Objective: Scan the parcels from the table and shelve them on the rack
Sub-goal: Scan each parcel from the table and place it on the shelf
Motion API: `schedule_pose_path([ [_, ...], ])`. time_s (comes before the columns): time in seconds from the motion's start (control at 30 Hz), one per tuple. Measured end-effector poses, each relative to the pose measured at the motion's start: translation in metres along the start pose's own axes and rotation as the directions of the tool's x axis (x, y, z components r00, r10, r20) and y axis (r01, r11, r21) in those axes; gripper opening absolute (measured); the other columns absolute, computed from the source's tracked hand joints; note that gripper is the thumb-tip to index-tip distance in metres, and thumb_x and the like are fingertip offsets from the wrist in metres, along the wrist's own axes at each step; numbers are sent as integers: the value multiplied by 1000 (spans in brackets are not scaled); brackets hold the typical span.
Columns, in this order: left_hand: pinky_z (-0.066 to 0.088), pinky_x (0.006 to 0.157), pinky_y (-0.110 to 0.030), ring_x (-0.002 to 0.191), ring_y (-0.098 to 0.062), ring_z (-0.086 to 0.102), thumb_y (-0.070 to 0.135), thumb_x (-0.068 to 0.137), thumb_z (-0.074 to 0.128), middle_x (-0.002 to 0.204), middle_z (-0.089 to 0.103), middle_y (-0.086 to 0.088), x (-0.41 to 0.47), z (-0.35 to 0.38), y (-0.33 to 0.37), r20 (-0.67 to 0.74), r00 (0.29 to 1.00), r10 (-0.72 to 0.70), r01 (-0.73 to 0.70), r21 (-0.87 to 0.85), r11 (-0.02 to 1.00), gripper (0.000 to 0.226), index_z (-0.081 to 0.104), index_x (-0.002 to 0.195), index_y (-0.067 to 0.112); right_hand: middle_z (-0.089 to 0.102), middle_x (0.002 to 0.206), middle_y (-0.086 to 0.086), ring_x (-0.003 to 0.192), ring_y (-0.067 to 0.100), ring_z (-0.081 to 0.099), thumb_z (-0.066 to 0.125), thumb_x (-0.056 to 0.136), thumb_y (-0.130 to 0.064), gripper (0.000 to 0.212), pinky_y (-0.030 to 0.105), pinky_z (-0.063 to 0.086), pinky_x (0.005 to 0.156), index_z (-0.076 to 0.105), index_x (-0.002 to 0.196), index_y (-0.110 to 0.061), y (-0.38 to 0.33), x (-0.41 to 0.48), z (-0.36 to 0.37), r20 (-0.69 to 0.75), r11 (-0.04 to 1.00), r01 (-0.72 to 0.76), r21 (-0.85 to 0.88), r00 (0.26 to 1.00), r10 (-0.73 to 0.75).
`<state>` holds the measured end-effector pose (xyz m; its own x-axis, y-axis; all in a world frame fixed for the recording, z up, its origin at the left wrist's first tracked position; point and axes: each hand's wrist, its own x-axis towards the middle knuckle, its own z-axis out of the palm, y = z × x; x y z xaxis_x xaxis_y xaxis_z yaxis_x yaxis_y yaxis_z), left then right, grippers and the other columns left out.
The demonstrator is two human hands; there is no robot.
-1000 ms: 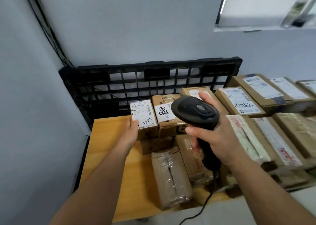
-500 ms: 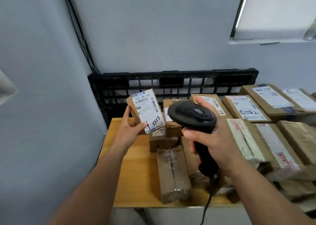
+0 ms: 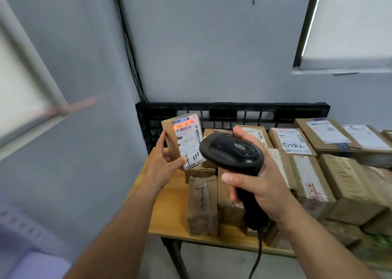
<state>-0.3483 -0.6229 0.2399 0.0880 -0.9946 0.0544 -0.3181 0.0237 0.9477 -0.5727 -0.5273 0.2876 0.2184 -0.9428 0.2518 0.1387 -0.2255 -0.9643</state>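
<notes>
My left hand [image 3: 162,168] grips a small cardboard parcel [image 3: 182,140] upright above the table's left end, its white label facing me. A red scan line glows across the top of that label. My right hand [image 3: 258,185] grips a black corded barcode scanner [image 3: 231,151], whose head points at the parcel from just to its right. Many more brown parcels [image 3: 314,172] lie packed on the wooden table [image 3: 167,210].
A black plastic pallet [image 3: 233,113] leans against the wall behind the table. Black cables [image 3: 129,51] run down the wall corner. A window [image 3: 347,23] is at the upper right, and another pale frame [image 3: 25,70] at the left. The scanner cord [image 3: 257,255] hangs past the table's front edge.
My left hand lifted the small parcel off the pile and turned its label toward the scanner. The red scan light now falls on the label. The view has swung upward.
</notes>
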Motion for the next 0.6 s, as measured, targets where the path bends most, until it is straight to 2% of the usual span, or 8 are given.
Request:
schedule_pose_path([
  [0.07,57,82,-34,101,-22,65,8,82,75,109,64,-7,-12,1,1,-21,1000,-12,12,5,1000,98,13,154,37,72,82,-2,49,28,60,82,66,-17,91,37,52,52,38,142,-41,-3,-10,-4,16,1000,7,-18,1000,-7],
  [0.13,57,88,-44,101,-23,66,10,81,76,108,65,-8,-24,2,0,-49,999,-24,25,9,1000,100,13,153,40,72,85,-1,50,29,60,81,67,-19,90,38,53,54,38,143,-39,-6,-21,-6,32,999,15,-32,999,-14],
  [0.2,55,91,-48,101,-24,66,11,81,77,108,64,-9,-37,3,1,-74,997,-35,37,23,999,101,13,153,42,72,90,1,51,29,60,79,69,-14,88,37,55,55,38,143,-39,-9,-31,-8,47,999,16,-36,999,-14],
  [0.4,54,91,-44,103,-22,63,14,83,75,112,61,-8,-72,0,7,-140,990,-36,48,84,995,96,14,151,45,71,105,8,50,30,59,77,70,-9,88,42,54,54,37,143,-37,-9,-56,-12,95,1000,4,-16,995,-3],
  [0.6,53,94,-49,105,-26,62,15,83,75,112,58,-9,-90,-13,21,-186,982,-19,40,108,993,97,12,152,43,71,102,10,51,29,60,78,70,-11,89,33,54,54,36,142,-41,-10,-62,-7,115,999,37,0,993,-37],
])
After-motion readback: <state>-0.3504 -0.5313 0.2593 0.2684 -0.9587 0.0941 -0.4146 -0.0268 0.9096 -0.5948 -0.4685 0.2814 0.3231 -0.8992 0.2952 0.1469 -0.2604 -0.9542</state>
